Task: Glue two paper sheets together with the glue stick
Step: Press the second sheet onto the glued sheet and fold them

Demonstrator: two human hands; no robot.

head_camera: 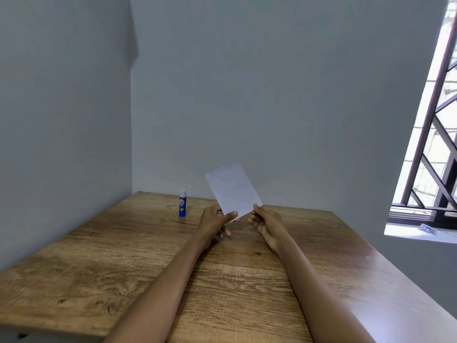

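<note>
A small white paper sheet is held upright and tilted above the wooden table. My left hand pinches its lower left corner with the thumb on the front. My right hand grips its lower right edge. Whether this is one sheet or two stacked together I cannot tell. A blue glue stick with a white cap stands upright on the table, to the left of my left hand and apart from it.
Grey walls close the table in at the left and the back. A barred window with a white sill is at the right. The table's right edge runs diagonally toward the lower right.
</note>
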